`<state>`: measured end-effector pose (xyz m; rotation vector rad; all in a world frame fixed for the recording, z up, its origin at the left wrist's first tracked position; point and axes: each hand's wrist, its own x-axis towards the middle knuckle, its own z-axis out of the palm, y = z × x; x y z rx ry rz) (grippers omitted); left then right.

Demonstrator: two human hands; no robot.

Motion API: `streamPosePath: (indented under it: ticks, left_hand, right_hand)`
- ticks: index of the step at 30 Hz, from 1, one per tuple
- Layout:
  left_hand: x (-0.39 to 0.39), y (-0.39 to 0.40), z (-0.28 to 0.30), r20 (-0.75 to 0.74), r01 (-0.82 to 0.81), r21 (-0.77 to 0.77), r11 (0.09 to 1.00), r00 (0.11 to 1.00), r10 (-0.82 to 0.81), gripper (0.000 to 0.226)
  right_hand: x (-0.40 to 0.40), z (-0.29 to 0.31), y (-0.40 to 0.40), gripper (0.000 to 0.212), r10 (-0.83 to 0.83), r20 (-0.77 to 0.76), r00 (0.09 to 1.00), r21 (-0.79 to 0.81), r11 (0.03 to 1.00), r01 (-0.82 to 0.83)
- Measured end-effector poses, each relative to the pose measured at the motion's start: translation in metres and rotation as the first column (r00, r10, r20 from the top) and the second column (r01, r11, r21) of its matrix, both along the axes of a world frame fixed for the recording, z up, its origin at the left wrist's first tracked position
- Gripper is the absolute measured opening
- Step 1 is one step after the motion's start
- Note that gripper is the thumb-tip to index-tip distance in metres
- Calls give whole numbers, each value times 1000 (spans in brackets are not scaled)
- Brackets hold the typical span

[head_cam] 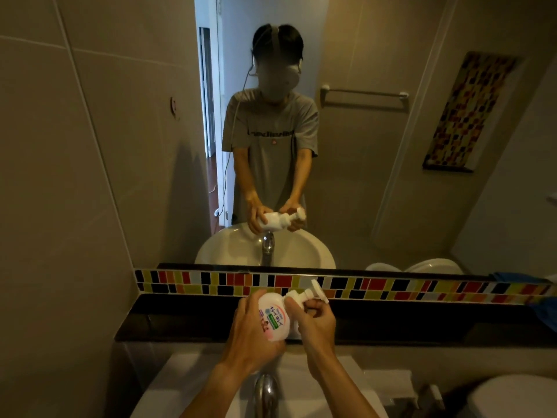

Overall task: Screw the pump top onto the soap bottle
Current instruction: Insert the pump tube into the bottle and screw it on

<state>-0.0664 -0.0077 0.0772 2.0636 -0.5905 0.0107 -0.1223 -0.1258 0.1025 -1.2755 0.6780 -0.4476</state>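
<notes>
A white soap bottle (272, 315) with a pink and green label lies tilted on its side above the sink, neck pointing right. My left hand (251, 336) wraps around its body from below and the left. The white pump top (304, 294) sits at the bottle's neck, its nozzle sticking up and to the right. My right hand (315, 324) holds the pump's collar between thumb and fingers. Whether the threads are engaged is hidden by my fingers. The mirror repeats the same hold.
A chrome faucet (266, 393) rises just below my hands over the white sink (187, 384). A dark ledge (422, 324) runs behind, under a strip of coloured tiles (391, 288) and the mirror (361, 176). A toilet (518, 396) stands at the lower right.
</notes>
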Motion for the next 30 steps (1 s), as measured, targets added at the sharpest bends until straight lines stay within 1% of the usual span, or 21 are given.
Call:
streamPosePath:
  ticks: [2, 4, 7, 12, 16, 19, 21, 23, 25, 30]
  left_hand:
    - [-3, 2, -2, -22, -18, -20, 1000, 1000, 17, 99]
    - [-2, 2, -4, -37, -33, -7, 999, 999, 32, 101]
    - [-1, 3, -3, -59, -49, -15, 999, 997, 48, 102]
    - [-2, 5, 4, -67, -35, -50, 998, 997, 31, 103]
    - [-3, 8, 7, -74, -28, -66, 997, 997, 23, 103]
    - [-1, 10, 8, -52, -30, -57, 998, 998, 27, 103]
    - [0, 10, 8, -47, -26, -55, 998, 999, 24, 103]
    - [-1, 9, 10, -50, -22, -55, 998, 999, 19, 104]
    - [-3, 9, 15, -55, -34, -66, 997, 998, 30, 104]
    - [-7, 8, 18, -66, -46, -56, 997, 997, 42, 104]
  right_hand:
    - [0, 1, -4, 36, 33, 33, 999, 42, 999, -34]
    - [1, 1, -8, 29, 86, 54, 995, 88, 992, -91]
    - [6, -2, -11, 30, 140, 64, 988, 92, 985, -145]
    - [12, -1, -10, 41, 142, 50, 989, 72, 987, -145]
    - [14, 0, -11, 35, 188, 63, 980, 66, 979, -192]
    - [15, 2, -9, 40, 183, 84, 979, 63, 980, -189]
    - [15, 5, -7, 39, 180, 81, 980, 50, 982, -184]
    - [14, 8, -7, 34, 201, 98, 975, 69, 976, -208]
    - [12, 10, -8, 35, 206, 119, 971, 106, 970, -219]
    - [9, 11, -8, 38, 217, 73, 973, 77, 972, -223]
